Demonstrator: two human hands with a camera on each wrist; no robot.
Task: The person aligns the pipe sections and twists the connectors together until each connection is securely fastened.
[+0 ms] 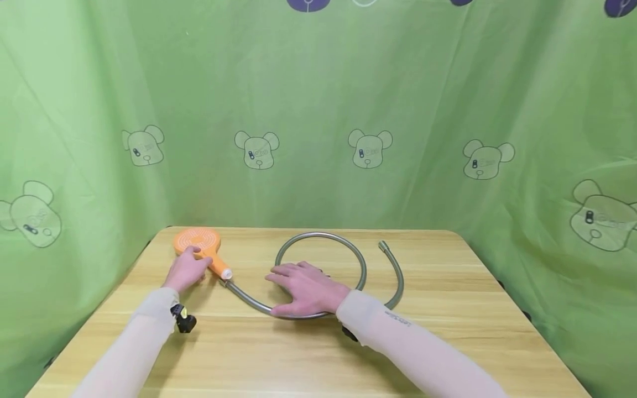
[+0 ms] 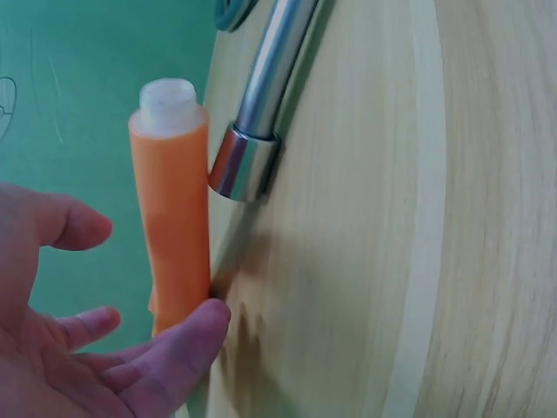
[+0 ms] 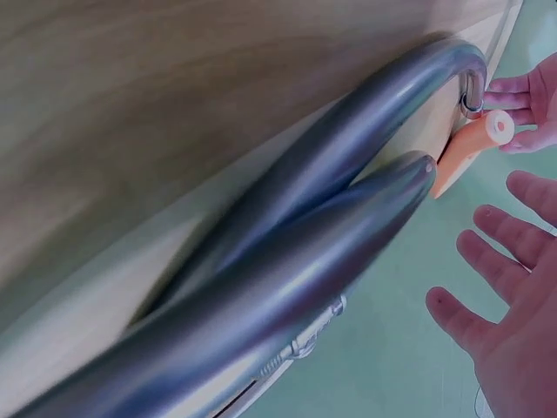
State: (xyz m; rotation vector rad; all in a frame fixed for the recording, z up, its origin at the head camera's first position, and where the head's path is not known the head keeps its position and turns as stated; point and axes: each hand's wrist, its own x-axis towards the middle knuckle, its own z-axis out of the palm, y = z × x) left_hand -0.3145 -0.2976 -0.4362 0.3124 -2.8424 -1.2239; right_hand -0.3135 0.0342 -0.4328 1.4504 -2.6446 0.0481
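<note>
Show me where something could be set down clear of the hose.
Two bare patches: the table right of the hose, out to the edge; and the front stretch between the sleeves. Crowded: the left side, where left hand, shower head and one hose end cluster, and the hose loop under the right hand.

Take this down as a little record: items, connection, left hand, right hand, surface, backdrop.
Items: orange shower head; metal hose, looped
Connection: none; hose collar lies beside the handle, not joined
Left hand: at the shower head, not curled round it
Right hand: over the hose's loop, fingers spread
Surface: wooden table
Backdrop: green curtain, bear-face prints
</note>
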